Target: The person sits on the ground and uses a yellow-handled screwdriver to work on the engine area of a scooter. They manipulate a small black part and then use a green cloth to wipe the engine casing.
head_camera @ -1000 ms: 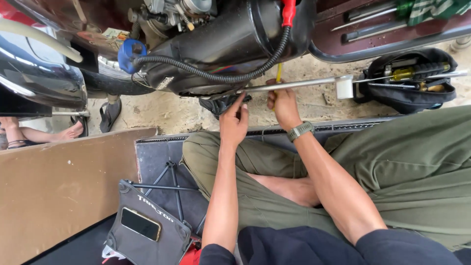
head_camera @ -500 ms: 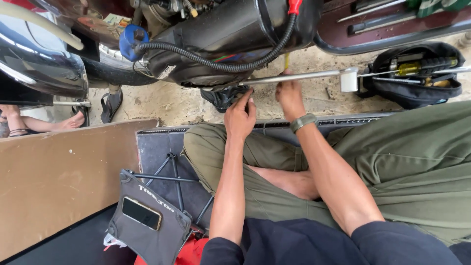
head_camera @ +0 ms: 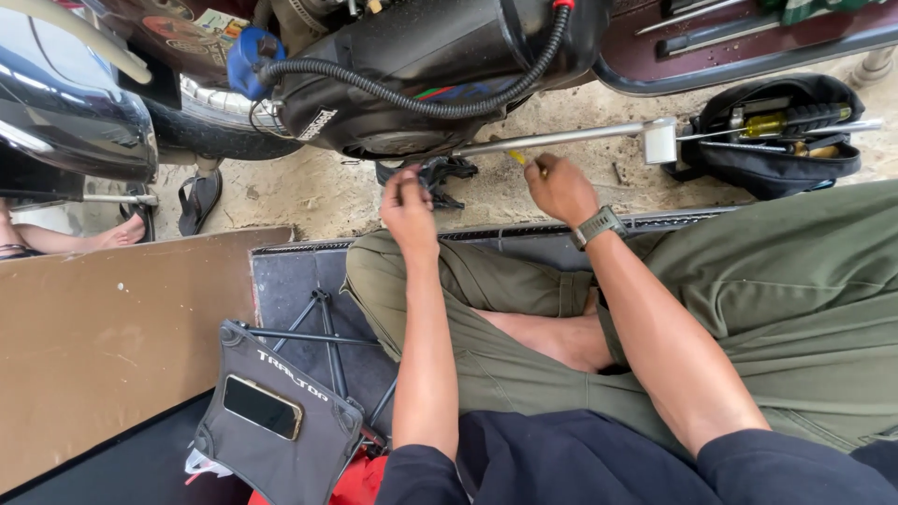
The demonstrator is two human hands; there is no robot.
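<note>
Left hand (head_camera: 407, 199) fingers pinched at black part (head_camera: 440, 174), right hand (head_camera: 559, 187) gripping yellow-handled tool (head_camera: 517, 157)

Yellow-handled tool (head_camera: 516, 157): only a tip shows beyond the right hand (head_camera: 559, 188); its grip hides the rest.
Black rubber part (head_camera: 440, 174): partly behind the left hand (head_camera: 409, 201); whether the grip touches it cannot be told.
Black motorcycle engine casing (head_camera: 421, 65): cut off by the top edge, above both hands.
Bare foot (head_camera: 117, 236): far left of the left hand, cut off by the edge.
</note>
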